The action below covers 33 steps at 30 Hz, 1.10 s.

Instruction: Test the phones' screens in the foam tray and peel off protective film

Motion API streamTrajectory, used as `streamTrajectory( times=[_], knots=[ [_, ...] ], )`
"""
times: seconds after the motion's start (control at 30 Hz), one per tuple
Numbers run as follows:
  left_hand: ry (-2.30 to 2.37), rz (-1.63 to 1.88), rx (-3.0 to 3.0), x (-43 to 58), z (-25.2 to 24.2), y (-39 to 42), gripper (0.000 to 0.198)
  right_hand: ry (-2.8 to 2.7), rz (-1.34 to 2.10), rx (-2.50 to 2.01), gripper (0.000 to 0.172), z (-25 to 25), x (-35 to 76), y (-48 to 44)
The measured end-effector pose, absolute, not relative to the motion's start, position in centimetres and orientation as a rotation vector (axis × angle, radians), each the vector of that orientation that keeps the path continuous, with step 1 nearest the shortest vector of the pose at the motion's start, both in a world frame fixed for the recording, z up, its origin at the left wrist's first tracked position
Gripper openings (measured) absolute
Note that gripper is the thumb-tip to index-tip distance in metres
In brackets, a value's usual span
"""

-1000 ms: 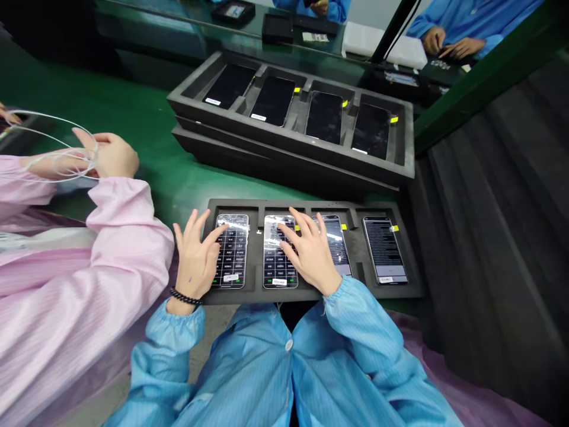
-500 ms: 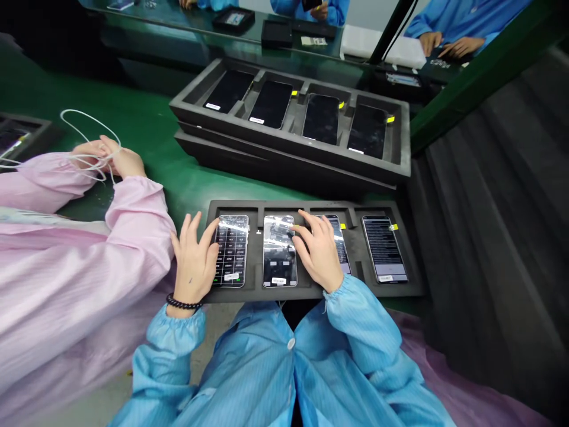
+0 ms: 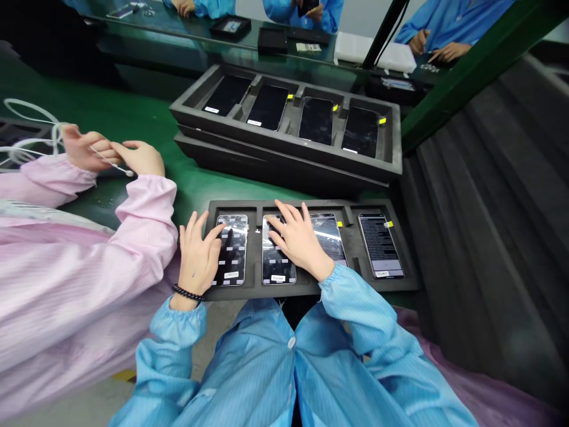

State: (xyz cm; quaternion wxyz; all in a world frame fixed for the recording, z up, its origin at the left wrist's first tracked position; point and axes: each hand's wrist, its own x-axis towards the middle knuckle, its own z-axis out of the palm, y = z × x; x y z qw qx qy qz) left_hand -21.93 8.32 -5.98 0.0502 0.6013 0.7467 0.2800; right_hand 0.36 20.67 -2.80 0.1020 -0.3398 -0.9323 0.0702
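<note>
A dark foam tray [image 3: 255,292] lies in front of me with several smartphones in its slots. My left hand [image 3: 198,261] is open at the tray's left end, its index finger at the top left of the leftmost smartphone [image 3: 232,255], whose lit screen shows rows of small icons. Over the second smartphone [image 3: 279,270] spreads my open right hand [image 3: 297,237], fingertips at the upper part of the screen and hiding some of it. Partly behind that hand is the third smartphone [image 3: 331,234]. The rightmost smartphone [image 3: 381,246] shows lines of text and carries a yellow tab.
Behind the tray stands a stack of foam trays [image 3: 284,139], the top one holding several dark-screened phones. A co-worker in pink [image 3: 146,222] handles a white cable [image 3: 33,142] at my left. Ridged dark material [image 3: 480,249] rises at right; a green post [image 3: 480,65] slants above.
My right hand has moved left and up over the second phone. The leftmost screen went from a grid of text to icons. The co-worker's hands now hold the cable's end stretched out.
</note>
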Motion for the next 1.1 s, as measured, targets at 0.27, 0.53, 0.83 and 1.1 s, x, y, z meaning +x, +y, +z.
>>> streamTrajectory(
  times=[0.27,0.53,0.83,1.1],
  knots=[
    [2.267,0.881,1.836,-22.1,-6.3,7.8,0.06,-2.707,0.194,-1.109,0.038,-3.0,1.9,20.2],
    [2.269,0.882,1.865,-22.2,-6.2,8.0,0.061,-2.62,0.164,-1.237,0.037,-3.3,3.5,19.8],
    [2.319,0.646,1.926,-23.3,-6.4,9.5,0.057,-2.503,0.193,-1.11,0.033,-4.8,5.0,18.5],
    [2.252,0.587,1.994,-23.1,-6.2,10.3,0.057,-2.475,0.225,-1.101,0.032,-5.1,5.1,18.5]
  ],
)
